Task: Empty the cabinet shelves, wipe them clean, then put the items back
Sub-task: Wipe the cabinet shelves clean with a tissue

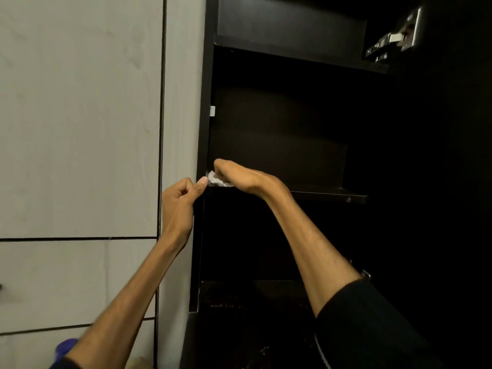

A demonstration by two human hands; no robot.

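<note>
Straight ahead stands a dark cabinet (292, 115) with its inside almost black, set against a pale wall of flat panels (80, 115) divided by thin dark seams. Its left side wall (203, 102) forms a narrow dark upright beside the pale surface, and a small white clip (212, 111) sits on that upright's inner edge. Two shelves show clearly: an upper shelf (306, 55) near the top and a middle shelf (330, 194) whose front edge catches a little light. Both look bare (the interior is too dim to be sure of the far corners). A metal hinge (394, 35) gleams at the upper right.

On the middle shelf, at its front left corner, lies a small white cloth (217, 180), pressed down by the right hand (239, 177), whose fingers curl over it in a closed grip; the wrist bends back over the shelf edge. The left hand (181, 201) is just beside that corner, outside the cabinet, its fingers curled in and the thumb tip touching the upright at shelf height; whether it pinches anything cannot be told.

Below, the cabinet's lower part is dark with faint glints. A blue object (65, 347) is partly visible at the bottom left, behind the left forearm.
</note>
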